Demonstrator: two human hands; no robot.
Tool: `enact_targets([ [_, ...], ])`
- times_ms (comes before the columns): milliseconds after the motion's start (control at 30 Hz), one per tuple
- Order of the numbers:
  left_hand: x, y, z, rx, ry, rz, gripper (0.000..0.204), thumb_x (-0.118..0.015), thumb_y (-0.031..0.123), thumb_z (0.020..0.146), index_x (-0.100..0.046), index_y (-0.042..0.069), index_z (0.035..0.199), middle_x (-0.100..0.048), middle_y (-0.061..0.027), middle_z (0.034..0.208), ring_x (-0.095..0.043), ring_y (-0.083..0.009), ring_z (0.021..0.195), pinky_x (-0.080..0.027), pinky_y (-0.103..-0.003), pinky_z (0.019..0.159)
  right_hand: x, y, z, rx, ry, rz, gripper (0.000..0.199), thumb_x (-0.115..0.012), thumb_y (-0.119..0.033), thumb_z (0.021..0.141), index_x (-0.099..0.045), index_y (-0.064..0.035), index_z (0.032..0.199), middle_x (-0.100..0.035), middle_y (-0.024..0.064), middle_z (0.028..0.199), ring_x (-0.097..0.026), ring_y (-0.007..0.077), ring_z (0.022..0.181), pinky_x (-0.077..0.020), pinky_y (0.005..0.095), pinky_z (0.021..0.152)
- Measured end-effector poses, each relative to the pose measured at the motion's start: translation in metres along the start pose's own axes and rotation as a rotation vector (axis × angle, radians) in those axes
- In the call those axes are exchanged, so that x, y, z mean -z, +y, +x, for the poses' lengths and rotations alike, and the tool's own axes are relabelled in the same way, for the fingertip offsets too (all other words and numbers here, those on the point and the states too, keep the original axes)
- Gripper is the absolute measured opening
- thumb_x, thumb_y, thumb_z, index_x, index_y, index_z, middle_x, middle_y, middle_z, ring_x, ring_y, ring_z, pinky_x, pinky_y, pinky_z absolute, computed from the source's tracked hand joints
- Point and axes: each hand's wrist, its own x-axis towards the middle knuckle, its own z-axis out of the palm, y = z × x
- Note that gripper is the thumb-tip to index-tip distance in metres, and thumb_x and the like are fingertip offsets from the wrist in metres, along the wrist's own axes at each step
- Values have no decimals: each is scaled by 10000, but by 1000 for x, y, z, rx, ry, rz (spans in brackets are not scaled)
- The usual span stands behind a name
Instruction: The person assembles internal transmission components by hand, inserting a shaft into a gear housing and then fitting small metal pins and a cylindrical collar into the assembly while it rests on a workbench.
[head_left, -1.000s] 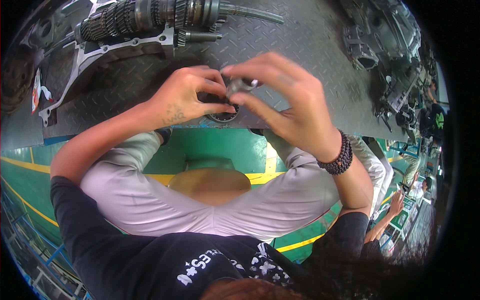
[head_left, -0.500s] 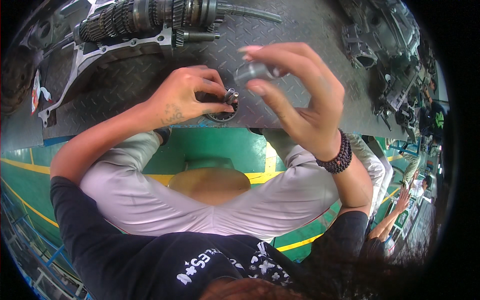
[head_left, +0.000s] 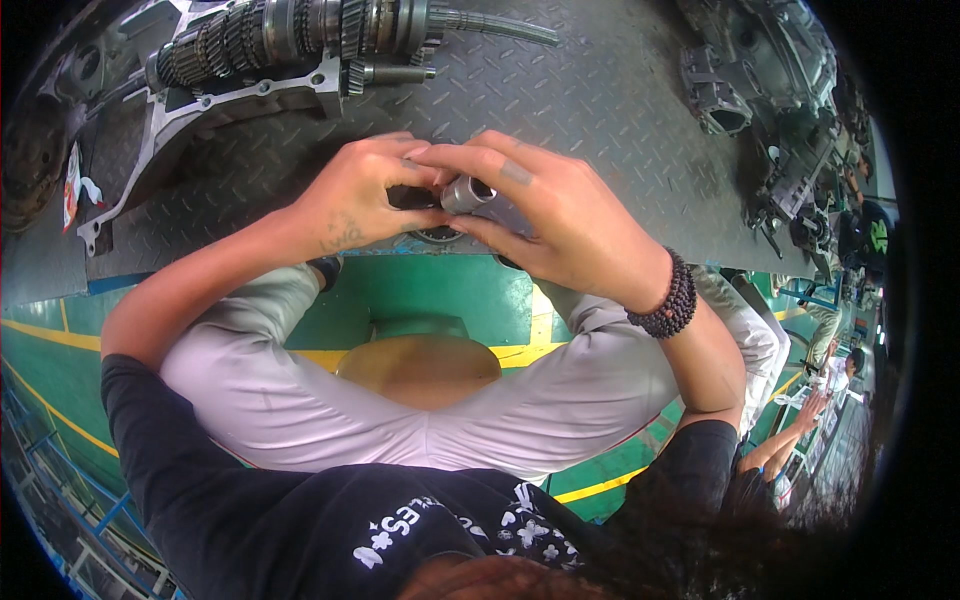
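Sleeve: I see a short grey metal sleeve [head_left: 468, 192], tube-shaped with a dark open bore, held at the near edge of the bench, just above a dark round part [head_left: 437, 232] that sits on the plate.
Right hand: my right hand [head_left: 560, 215] pinches the sleeve between thumb and fingertips, fingers curled over it; I judge the grip keeps the bore turned to where it can be lined up.
Left hand: my left hand [head_left: 355, 195] closes on a small dark piece right beside the sleeve, fingertips touching those of the right hand; what it grips is mostly hidden.
Bracelet: dark round beads [head_left: 668, 300] ring the right wrist.
Bench: a grey steel tread plate [head_left: 600, 90] with a raised diamond pattern, dull and oily-looking.
Gear shaft: a long stack of toothed steel gears [head_left: 290, 35] lies across a pale cast housing [head_left: 190, 120] at the far left, well apart from the hands.
Castings: dark, greasy engine-like castings [head_left: 760, 70] crowd the far right.
Below: pale grey trousers [head_left: 300, 400], a brown stool [head_left: 420, 365], green floor with yellow lines [head_left: 40, 360].
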Motion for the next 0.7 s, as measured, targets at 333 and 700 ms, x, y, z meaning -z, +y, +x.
enact_targets([
  [333,-3,0,-2,7,33,0,279,-886,196,808,-755,28,988,-727,-121,1033,-696,-320,976,-571,-419,859,4,2,1,-54,11,6,533,-787,-45,898,-647,-113,1408,-735,114,1200,-733,315,1051,-605,403,883],
  [700,11,11,3,19,-98,9,212,-878,125,829,-811,64,1021,-731,-59,1014,-702,-225,991,-572,-366,870,12,15,1,-95,157,114,342,-798,-79,878,-714,-50,1208,-733,136,1052,-742,304,895,-595,383,781],
])
